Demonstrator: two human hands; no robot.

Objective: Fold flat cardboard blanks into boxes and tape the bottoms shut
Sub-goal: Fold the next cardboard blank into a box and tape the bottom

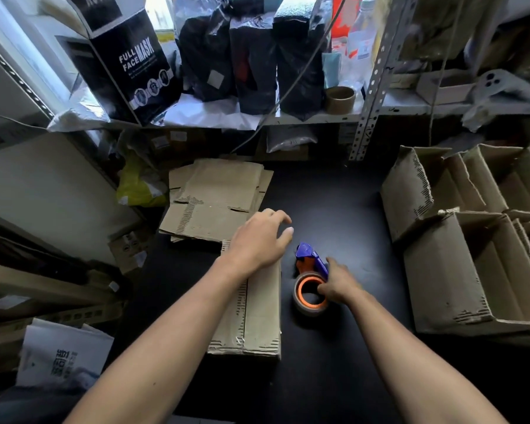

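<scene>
Along the right edge of the bench (343,209), finished open boxes (459,264) crowd together, mouths up; at the far left corner lies the stack of flat blanks (214,197). Near the front edge, centre-left, one folded box (257,313) sits bottom up, its flaps closed, seam seemingly untaped. Step in hand, by my reading: taping this bottom. Left hand (257,240) hovers above the box's far end, fingers spread and loose, holding nothing. Right hand (337,286) curls on the tape dispenser (311,280), just beside the box on the bench. Next move calls for lifting the dispenser to the seam while the left steadies the flaps. Nothing lies between dispenser and box; the boxes at right limit elbow room.
</scene>
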